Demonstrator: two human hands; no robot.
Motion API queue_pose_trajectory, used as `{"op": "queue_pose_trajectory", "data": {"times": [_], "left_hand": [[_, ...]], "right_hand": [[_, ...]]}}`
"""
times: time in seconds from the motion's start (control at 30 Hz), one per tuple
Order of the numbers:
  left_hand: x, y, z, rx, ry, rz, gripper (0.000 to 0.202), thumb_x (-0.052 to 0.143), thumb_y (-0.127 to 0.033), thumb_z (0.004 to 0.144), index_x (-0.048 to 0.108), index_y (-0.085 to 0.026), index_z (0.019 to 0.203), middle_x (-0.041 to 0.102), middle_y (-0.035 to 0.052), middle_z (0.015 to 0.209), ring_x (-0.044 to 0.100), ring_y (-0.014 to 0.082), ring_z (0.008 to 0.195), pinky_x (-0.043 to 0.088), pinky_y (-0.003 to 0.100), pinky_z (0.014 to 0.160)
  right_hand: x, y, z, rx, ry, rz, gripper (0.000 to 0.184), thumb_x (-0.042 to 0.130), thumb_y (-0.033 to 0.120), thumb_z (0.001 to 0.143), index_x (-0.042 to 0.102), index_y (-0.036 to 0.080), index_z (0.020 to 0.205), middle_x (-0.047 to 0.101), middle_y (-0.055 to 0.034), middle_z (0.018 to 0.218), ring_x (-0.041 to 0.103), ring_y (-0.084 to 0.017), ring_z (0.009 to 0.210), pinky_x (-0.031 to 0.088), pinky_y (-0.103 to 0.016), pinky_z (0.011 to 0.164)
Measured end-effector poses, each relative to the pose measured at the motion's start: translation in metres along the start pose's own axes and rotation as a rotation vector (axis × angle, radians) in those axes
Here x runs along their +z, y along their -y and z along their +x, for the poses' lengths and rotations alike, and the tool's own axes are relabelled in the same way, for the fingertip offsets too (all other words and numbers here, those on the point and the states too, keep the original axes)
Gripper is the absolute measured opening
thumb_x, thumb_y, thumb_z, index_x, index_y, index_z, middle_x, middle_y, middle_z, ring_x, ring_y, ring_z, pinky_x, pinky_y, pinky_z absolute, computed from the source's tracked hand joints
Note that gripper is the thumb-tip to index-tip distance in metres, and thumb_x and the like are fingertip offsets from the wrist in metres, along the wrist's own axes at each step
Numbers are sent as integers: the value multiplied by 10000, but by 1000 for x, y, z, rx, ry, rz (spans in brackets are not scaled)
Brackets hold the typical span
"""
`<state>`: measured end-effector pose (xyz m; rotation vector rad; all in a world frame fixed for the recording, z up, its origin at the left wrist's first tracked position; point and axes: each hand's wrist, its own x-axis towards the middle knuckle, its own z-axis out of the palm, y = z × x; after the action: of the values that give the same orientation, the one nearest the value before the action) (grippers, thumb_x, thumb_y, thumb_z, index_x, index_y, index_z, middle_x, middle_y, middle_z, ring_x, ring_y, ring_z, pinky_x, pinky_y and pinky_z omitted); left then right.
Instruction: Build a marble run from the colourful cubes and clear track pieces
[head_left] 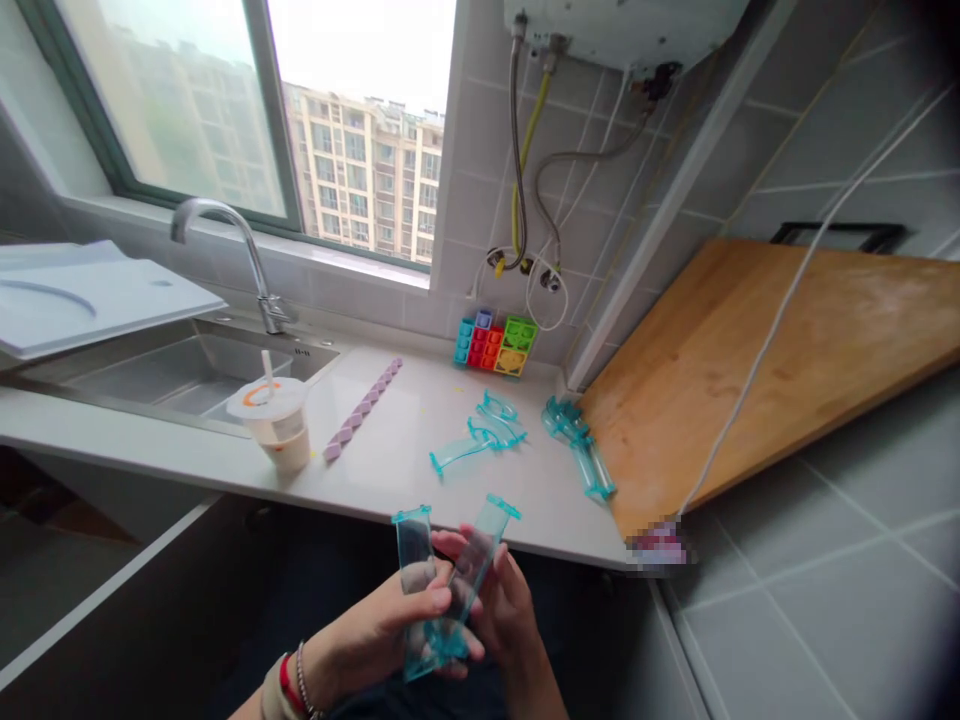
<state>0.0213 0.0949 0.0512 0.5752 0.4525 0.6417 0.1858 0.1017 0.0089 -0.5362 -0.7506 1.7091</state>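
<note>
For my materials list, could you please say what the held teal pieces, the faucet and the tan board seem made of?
Held teal pieces: probably glossy plastic, with transparent panels and bright edges.
Faucet: likely polished metal, given its silvery highlights.
Tan board: apparently smooth wood or bamboo, from its warm, faintly streaked surface.

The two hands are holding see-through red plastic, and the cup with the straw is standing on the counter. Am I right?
Almost! The see-through plastic in the left hand and right hand is blue-green, not red, as the head view shows. The cup with the straw is standing on the counter, just as you said.
</note>
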Motion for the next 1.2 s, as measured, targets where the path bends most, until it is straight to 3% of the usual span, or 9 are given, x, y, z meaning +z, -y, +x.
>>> {"op": "queue_pose_trajectory", "data": {"times": [0.13,0.27,0.43,0.5,0.6,0.73,0.9,1.07,1.2], "left_hand": [[5,5,-4,-80,87,-34,282,806,-360,851,630,-165,955,712,113,1093,787,309,902,638,357,712],[9,4,-2,-112,116,37,373,805,-423,840,671,-156,1064,726,122,1051,780,317,942,631,352,745],[5,2,2,68,-99,290,559,640,-728,854,613,-176,940,724,95,914,778,273,755,589,308,615],[2,-1,1,169,-184,421,669,530,-837,830,598,-177,913,711,113,979,766,260,721,565,299,590],[3,-7,-2,366,-274,543,767,337,-917,819,558,-183,864,676,116,1061,742,236,701,567,346,670],[11,-12,-5,529,-313,697,731,309,-884,857,569,-204,923,640,110,1103,699,263,868,556,394,830],[20,-16,-7,618,-321,883,683,318,-823,912,628,-226,1026,608,116,1164,608,268,943,545,354,793],[19,-21,-9,589,-284,948,715,333,-805,924,598,-251,1291,631,100,1070,619,274,901,557,370,813],[15,-18,-10,590,-325,992,758,379,-824,896,583,-248,1344,622,128,1198,634,297,968,537,384,870]], "right_hand": [[-2,6,-14,-25,-46,6,527,776,644,784,756,297,1180,794,-112,1090,697,-343,1151,507,-590,1048],[-2,15,-14,-61,-26,10,511,800,658,750,762,323,1135,760,-64,918,726,-276,884,568,-554,957],[0,38,-8,-224,-163,-25,555,797,709,724,736,325,1120,651,-24,922,642,-175,769,617,-351,741],[3,45,-8,-260,-239,-110,502,828,628,747,727,289,1103,657,-30,929,641,-168,771,601,-310,685],[14,46,-12,-283,-346,-270,490,903,471,722,702,246,1107,699,-43,938,681,-192,808,607,-337,727],[33,35,-21,-361,-353,-402,554,932,464,686,705,228,1132,725,-88,1032,713,-261,923,599,-429,850],[47,25,-28,-469,-271,-499,494,913,427,736,715,273,1162,699,-77,1088,692,-284,1025,572,-417,885],[47,20,-27,-463,-240,-517,500,908,414,745,707,298,1188,667,-74,1118,659,-303,1076,542,-466,937],[48,17,-24,-463,-232,-529,499,920,404,729,721,310,1176,671,-66,1110,656,-289,1063,547,-457,935]]}}
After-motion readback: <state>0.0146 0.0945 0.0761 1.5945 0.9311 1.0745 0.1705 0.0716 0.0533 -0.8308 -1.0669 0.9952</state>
